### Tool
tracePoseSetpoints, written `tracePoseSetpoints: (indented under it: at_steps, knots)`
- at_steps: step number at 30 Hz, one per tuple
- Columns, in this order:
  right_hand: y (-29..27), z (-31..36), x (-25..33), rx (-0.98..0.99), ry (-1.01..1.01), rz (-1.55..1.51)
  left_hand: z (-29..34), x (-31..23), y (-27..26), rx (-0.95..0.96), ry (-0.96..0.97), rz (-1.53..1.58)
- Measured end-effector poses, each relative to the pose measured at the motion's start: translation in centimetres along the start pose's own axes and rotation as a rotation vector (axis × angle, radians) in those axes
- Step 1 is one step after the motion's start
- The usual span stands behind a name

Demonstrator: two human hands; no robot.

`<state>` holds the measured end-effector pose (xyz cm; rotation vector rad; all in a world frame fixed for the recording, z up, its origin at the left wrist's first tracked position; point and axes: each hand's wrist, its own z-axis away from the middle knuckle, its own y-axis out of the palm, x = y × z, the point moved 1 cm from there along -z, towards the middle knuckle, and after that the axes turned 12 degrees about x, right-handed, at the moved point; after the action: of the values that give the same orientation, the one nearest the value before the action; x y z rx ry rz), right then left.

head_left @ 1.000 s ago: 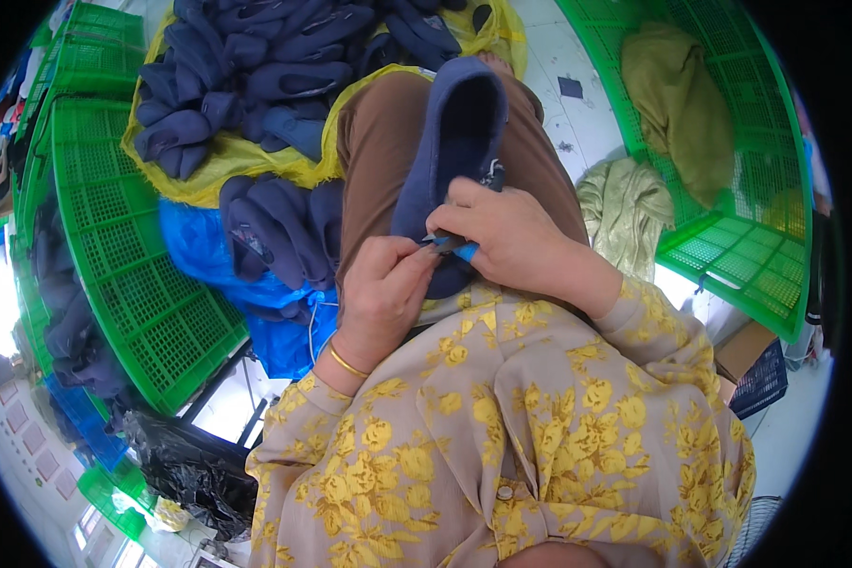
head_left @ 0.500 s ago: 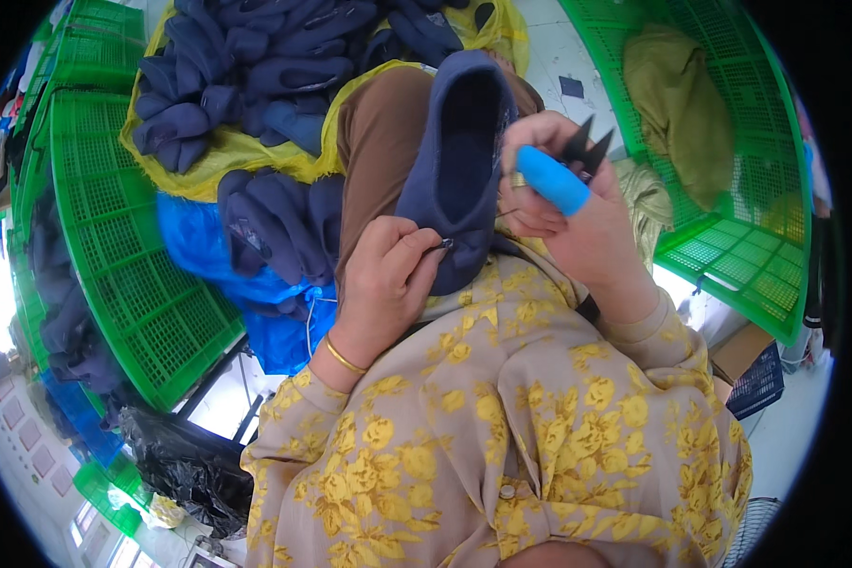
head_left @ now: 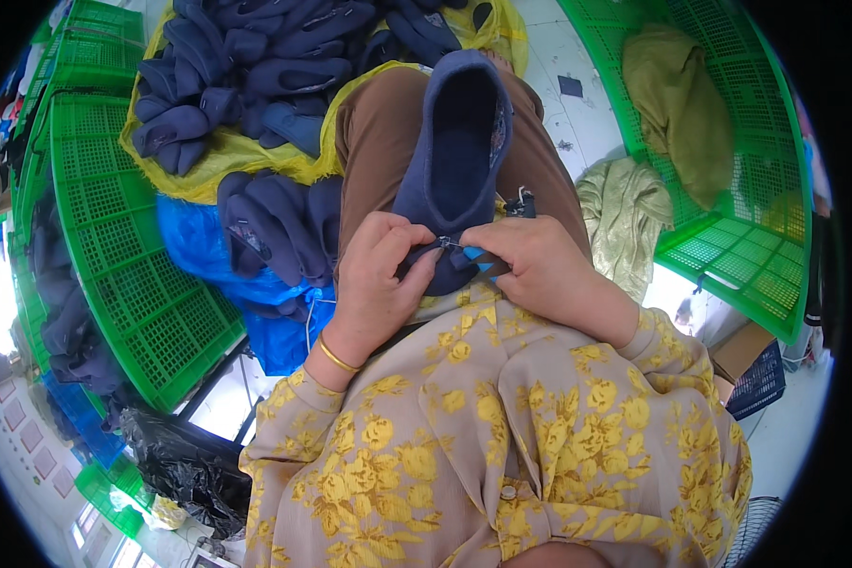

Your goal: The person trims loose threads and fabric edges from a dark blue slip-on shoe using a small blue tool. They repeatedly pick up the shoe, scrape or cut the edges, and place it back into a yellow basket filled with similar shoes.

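A navy slip-on shoe [head_left: 452, 142] lies along my lap, its opening up and its toe toward me. My left hand [head_left: 381, 275] is closed on the toe, thumb and forefinger pinching the fabric beside a small shiny piece [head_left: 447, 243]. My right hand [head_left: 540, 270] meets it from the other side, finger and thumb pressed to the same spot. Blue wrapping covers one of its fingers, mostly hidden now. Black thread snips [head_left: 520, 203] stick out behind that hand; the rest of them is hidden. Whether a needle is there is too small to tell.
Many navy shoes [head_left: 298, 76] lie heaped on a yellow sack [head_left: 199, 180] ahead on the left, with more on a blue bag [head_left: 185, 227]. Green crates [head_left: 137, 256] stand on both sides. Pale cloth [head_left: 625, 213] lies by my right knee.
My right hand has come down and left from beside the shoe to its toe, turning so the snips' blades no longer point up. My left hand has stayed at the toe.
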<state>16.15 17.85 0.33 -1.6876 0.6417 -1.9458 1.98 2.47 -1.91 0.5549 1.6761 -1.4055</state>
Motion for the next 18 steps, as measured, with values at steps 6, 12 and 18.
tracePoseSetpoints:
  at_steps: [6,12,18]
  knots:
    - [-0.11,-0.28,0.19,0.038,0.003,0.043,0.01,-0.10,-0.08,0.005,-0.008,-0.007]
    - [-0.37,-0.29,0.39,0.015,-0.005,-0.002,-0.05,0.03,-0.06,-0.004,0.005,-0.006]
    - [-0.15,-0.73,0.89,0.073,0.034,0.102,0.02,-0.06,-0.07,0.006,0.002,-0.021]
